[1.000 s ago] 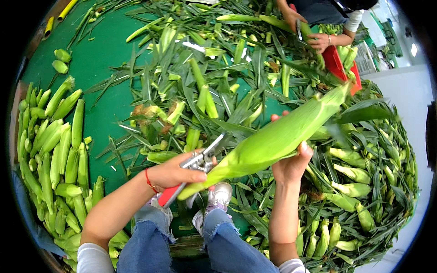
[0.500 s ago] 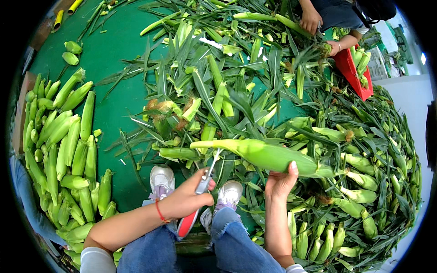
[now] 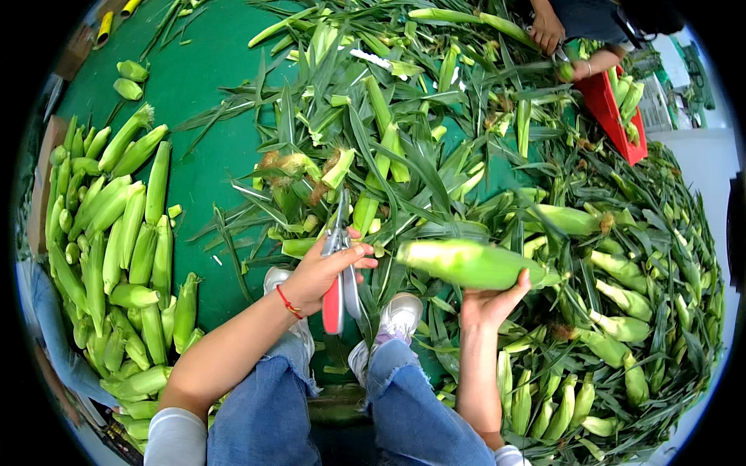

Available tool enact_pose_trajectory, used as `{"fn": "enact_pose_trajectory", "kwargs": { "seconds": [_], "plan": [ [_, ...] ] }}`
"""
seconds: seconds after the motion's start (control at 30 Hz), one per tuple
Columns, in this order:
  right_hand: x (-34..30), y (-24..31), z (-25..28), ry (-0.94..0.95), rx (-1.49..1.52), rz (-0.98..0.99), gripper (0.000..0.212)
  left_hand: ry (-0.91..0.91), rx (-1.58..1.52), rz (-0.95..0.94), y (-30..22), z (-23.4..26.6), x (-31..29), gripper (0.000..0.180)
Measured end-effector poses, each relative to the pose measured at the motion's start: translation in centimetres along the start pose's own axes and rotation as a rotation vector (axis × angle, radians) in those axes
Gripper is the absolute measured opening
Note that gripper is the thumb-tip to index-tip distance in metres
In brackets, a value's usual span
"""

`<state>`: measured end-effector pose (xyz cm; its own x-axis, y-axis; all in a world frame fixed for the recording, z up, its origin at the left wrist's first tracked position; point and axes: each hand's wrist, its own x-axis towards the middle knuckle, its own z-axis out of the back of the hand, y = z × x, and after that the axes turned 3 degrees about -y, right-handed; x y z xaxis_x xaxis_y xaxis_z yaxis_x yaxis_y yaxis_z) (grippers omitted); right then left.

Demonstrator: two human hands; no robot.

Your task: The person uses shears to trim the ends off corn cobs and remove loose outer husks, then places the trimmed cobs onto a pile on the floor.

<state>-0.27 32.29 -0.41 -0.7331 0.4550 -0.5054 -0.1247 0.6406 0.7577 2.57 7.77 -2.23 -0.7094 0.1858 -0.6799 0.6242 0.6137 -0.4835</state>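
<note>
My left hand (image 3: 313,273) is closed round a pair of pruning shears (image 3: 332,307) with a red and grey handle, blades pointing away from me. An ear of corn (image 3: 458,262) in green husk rests in my right hand (image 3: 488,307), fingers behind it and thumb in front. It lies nearly level, its blunt end toward the shears but apart from them. Below the left hand are my shoes (image 3: 402,314) on the green floor (image 3: 206,101).
At left stands a heap of trimmed corn ears (image 3: 116,233). Untrimmed ears with leaves (image 3: 622,326) pile up on the right. Cut leaves and stalks (image 3: 388,147) litter the middle. Far right, another person's hand (image 3: 548,33) works beside a red crate (image 3: 618,124).
The long stalk at the ear's left end is gone, leaving a blunt end. The shears have moved back from the ear and turned more upright. The ear has shifted slightly right.
</note>
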Motion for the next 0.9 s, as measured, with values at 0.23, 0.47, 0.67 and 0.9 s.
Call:
{"fn": "enact_pose_trajectory", "kwargs": {
  "seconds": [0.23, 0.47, 0.67, 0.9],
  "plan": [
    [-1.5, -0.6, -1.0, 0.122, -0.024, -0.065, 0.058, 0.106, 0.128, -0.156, 0.4, -4.3, -0.6, 0.041],
    [1.2, -1.7, 0.9, 0.243, 0.377, -0.433, 0.064, 0.023, 0.657, -0.676, -4.6, -4.2, -2.9, 0.045],
    [2.1, 1.3, -0.4, -0.016, 0.238, 0.002, 0.046, -0.125, 1.458, -0.772, -4.5, -1.5, -1.6, 0.055],
    [-0.8, 1.5, -3.1, 0.024, 0.133, 0.175, 0.049, 0.257, 0.233, 0.252, 0.2, -3.8, -2.7, 0.067]
  ]
}}
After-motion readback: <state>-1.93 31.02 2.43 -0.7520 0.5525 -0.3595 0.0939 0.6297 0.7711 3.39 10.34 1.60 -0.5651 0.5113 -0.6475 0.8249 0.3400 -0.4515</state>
